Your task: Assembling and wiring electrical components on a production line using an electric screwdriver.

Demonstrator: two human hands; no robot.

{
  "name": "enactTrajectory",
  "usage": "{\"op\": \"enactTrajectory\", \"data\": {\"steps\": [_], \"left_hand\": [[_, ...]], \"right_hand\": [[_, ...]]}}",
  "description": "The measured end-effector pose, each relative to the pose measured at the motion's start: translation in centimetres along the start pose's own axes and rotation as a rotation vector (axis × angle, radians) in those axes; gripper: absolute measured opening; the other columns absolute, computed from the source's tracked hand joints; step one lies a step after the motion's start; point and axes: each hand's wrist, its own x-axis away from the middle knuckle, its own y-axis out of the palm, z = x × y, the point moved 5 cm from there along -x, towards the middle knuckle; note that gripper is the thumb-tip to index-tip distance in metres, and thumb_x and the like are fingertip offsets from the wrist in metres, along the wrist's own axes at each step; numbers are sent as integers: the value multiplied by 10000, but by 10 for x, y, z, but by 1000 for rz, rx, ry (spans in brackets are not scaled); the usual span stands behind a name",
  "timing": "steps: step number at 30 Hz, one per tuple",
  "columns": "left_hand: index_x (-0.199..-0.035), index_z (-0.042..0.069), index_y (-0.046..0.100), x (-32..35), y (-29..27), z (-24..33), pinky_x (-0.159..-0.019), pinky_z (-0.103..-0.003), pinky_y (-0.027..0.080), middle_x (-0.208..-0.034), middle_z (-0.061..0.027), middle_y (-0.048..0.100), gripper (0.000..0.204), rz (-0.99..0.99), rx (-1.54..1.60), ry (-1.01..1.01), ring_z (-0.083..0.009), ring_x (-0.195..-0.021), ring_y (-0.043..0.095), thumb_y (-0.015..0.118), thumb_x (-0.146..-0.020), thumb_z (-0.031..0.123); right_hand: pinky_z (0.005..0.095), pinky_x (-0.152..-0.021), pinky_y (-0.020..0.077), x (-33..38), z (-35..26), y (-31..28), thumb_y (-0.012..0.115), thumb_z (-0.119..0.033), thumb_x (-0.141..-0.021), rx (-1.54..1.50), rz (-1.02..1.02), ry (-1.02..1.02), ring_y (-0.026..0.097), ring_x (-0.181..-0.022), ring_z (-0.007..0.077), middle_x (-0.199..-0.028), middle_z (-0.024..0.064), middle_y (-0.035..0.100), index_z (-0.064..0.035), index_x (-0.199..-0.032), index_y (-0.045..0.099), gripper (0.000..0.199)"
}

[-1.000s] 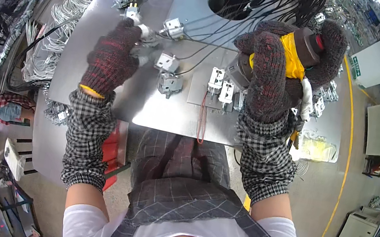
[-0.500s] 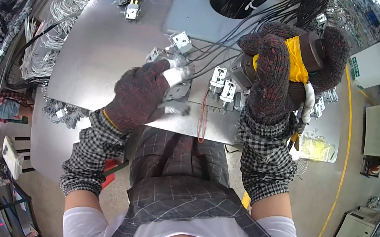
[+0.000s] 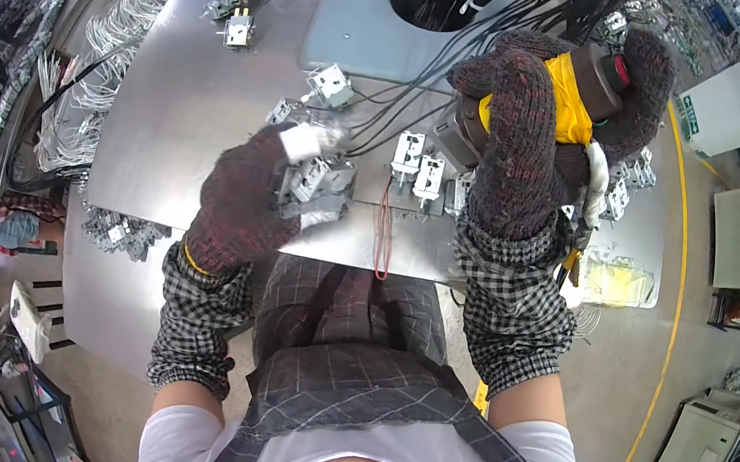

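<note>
I see the left hand (image 3: 249, 200) straddling a metal connector block (image 3: 308, 180) left of the red wire loop (image 3: 381, 228), hold unclear, the right hand (image 3: 523, 159) gripping a power tool (image 3: 569, 100) rightward.

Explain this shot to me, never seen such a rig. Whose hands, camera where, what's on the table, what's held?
No machine arms here: these are a person's own two hands, in dark knit gloves. The camera is a fisheye on their head, looking down, so straight edges bend.

The right hand holds a dark tool wrapped partly in yellow. The left hand has its white-tipped fingers around a pale block; blur hides how firmly.

On the metal table lie more blocks, black wires and a red loop.
</note>
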Motion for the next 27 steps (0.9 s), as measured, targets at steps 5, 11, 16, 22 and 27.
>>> {"op": "enactTrajectory", "data": {"steps": [5, 11, 16, 22, 27], "left_hand": [[-1263, 100, 581, -20, 18, 16, -782, -301, 537, -1041, -80, 675, 668, 59, -158, -61, -221, -901, 677, 851, -696, 327], [-1056, 72, 633, -46, 54, 11, -684, -352, 527, -918, -73, 669, 589, -50, -200, -7, -228, -778, 663, 856, -640, 424], [-1119, 84, 645, -49, 30, -3, -703, -311, 545, -935, -70, 695, 660, -36, 25, -111, -184, -806, 690, 911, -582, 361], [-1122, 91, 639, -59, 45, 1, -723, -347, 541, -946, -94, 693, 718, -114, -237, -140, -244, -831, 692, 881, -566, 476], [-1124, 98, 621, -71, 52, 4, -783, -411, 522, -967, -102, 689, 772, -267, -326, -161, -289, -899, 678, 811, -584, 615]], "right_hand": [[349, -598, 588, -9, -11, 4, 666, -81, -891, -253, -12, 50, 675, -782, 226, -962, 195, 637, -52, -1384, 353, 585], [473, -1080, 326, -22, -25, -44, 440, -211, -1000, 967, 12, -661, 674, -767, 200, -975, 181, 686, -34, -1099, 629, 277], [405, -568, 593, -20, -6, -15, 588, -35, -913, -457, 9, 64, 690, -705, 313, -968, 254, 637, -88, -1394, 309, 559], [532, -566, 599, -15, 5, -25, 645, -38, -871, -428, 20, 69, 683, -715, 398, -998, 306, 615, -112, -1437, 229, 706], [489, -582, 594, -12, -2, -11, 663, -59, -866, -404, -4, 52, 682, -705, 358, -989, 276, 618, -107, -1433, 228, 716]]}}
